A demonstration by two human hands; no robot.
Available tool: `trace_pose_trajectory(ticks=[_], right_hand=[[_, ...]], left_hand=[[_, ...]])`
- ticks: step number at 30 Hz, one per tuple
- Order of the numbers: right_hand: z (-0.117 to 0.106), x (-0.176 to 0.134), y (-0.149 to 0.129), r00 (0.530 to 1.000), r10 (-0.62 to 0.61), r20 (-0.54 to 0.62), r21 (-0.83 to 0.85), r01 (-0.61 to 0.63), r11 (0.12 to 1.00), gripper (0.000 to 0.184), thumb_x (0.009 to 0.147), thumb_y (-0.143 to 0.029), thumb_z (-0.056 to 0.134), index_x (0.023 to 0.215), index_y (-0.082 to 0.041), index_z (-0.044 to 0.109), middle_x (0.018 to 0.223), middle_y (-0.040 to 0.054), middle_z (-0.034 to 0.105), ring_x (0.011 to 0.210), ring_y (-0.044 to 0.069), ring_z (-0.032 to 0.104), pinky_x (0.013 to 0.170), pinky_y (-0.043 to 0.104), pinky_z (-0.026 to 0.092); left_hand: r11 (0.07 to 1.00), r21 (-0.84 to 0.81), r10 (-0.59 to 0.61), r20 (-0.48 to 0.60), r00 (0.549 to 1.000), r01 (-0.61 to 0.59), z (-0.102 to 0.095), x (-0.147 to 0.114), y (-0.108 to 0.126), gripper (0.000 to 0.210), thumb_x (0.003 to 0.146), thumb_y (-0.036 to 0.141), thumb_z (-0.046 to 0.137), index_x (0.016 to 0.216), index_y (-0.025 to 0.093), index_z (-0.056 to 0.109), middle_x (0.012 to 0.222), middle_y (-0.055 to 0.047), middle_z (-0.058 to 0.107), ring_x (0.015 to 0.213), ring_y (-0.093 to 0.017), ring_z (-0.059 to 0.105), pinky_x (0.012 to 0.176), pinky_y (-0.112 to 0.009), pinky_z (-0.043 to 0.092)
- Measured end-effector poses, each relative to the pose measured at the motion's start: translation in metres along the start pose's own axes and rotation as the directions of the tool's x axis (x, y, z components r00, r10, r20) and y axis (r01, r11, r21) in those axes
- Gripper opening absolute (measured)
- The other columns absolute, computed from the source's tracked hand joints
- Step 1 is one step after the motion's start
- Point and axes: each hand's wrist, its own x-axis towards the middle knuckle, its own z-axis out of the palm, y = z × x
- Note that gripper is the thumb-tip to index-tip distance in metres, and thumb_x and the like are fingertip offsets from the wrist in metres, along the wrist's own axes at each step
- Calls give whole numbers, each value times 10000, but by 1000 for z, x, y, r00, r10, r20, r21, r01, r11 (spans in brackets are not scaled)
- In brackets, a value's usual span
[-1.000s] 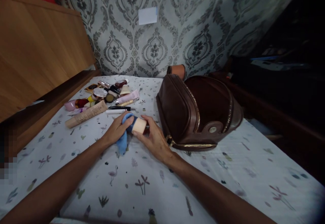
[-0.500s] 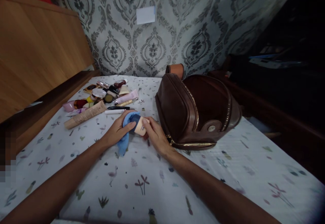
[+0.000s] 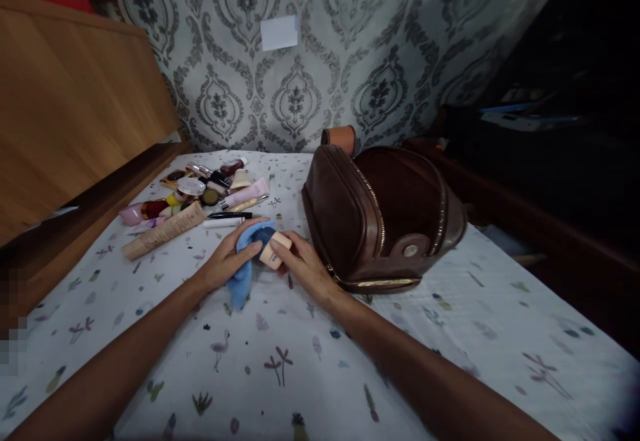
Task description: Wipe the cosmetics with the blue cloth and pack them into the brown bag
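Observation:
My left hand (image 3: 231,257) is closed on a blue cloth (image 3: 241,286), pressing it around the dark blue end of a small bottle (image 3: 273,253). The bottle's other end is cream-coloured with small dark lettering, and my right hand (image 3: 306,264) grips it there with the thumb on top. Part of the cloth hangs down below my left hand. Just right of my right hand stands a brown leather toiletry bag (image 3: 345,221), its zipped top gaping. The fingers under the bottle are partly hidden.
Several cosmetics lie heaped at the back left, among them a beige tube (image 3: 163,231), a round compact (image 3: 191,186), a pink tube (image 3: 245,194) and a black pen (image 3: 230,215). A wooden cabinet (image 3: 85,94) borders the left side. Behind the bag sits a tan leather roll (image 3: 340,139).
The bottle has turned slightly in my hands, its lettering now facing more toward me. The whole view has shifted a little, while both hands keep their hold.

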Motion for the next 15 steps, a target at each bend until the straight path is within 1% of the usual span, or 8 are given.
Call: trace_pose_trajectory(ticks=[3,5,7,8,9,10,12,15], right_hand=[[0,0,0,999,-22,25,18,21,1000,360,814,-511,627,982,-197,577,772,6,620,625,147,587,497,248,464],[0,0,1,999,-42,22,24,42,999,362,796,-483,658,1000,-198,568,846,18,633,700,157,608,570,262,499],[1,-1,1,998,-62,7,44,62,997,393,782,-470,679,1039,-200,556,917,28,640,786,169,623,650,276,523],[1,-1,1,997,-79,-5,59,79,995,418,774,-467,689,1063,-199,550,956,34,641,831,174,627,697,284,531],[2,-1,2,995,-98,-17,74,99,992,447,765,-464,699,1087,-197,541,990,40,640,873,180,629,742,294,534],[2,-1,3,993,-118,-29,83,120,989,480,756,-460,710,1113,-195,530,1022,46,636,909,186,627,782,303,533],[2,0,4,986,-158,-57,75,162,984,532,739,-442,730,1154,-196,506,1079,58,624,966,196,619,845,322,524],[2,2,7,973,-211,-89,30,215,976,539,736,-394,732,1175,-208,481,1130,67,604,1015,205,604,892,342,511]], left_hand=[[1000,5,1,-9,1000,-1,1,-1,-1,506,915,482,557,1355,233,536,1409,-73,560,1333,-270,466,1143,-389,337],[1000,2,-28,-26,999,28,3,-2,-2,514,915,492,552,1354,226,540,1309,-79,626,1249,-269,538,1081,-382,408],[996,-17,-87,-38,995,86,5,-2,-2,524,905,513,556,1338,218,548,1163,-75,682,1016,-247,648,897,-353,525],[993,-28,-119,-45,992,118,6,-3,-2,529,897,523,562,1325,212,553,1095,-68,695,870,-222,666,776,-329,551],[989,-36,-145,-55,988,143,7,-3,-1,532,889,534,568,1307,205,561,1032,-59,701,739,-194,652,668,-306,547],[987,-34,-162,-65,985,160,8,-4,0,530,883,542,571,1284,195,570,980,-50,702,653,-174,624,596,-291,527],[987,2,-158,-88,983,159,9,-4,1,507,883,546,564,1228,177,594,907,-38,701,632,-171,608,575,-281,505],[991,81,-102,-95,990,110,8,-3,2,435,892,537,548,1122,177,631,883,-35,706,805,-218,640,698,-300,515]])
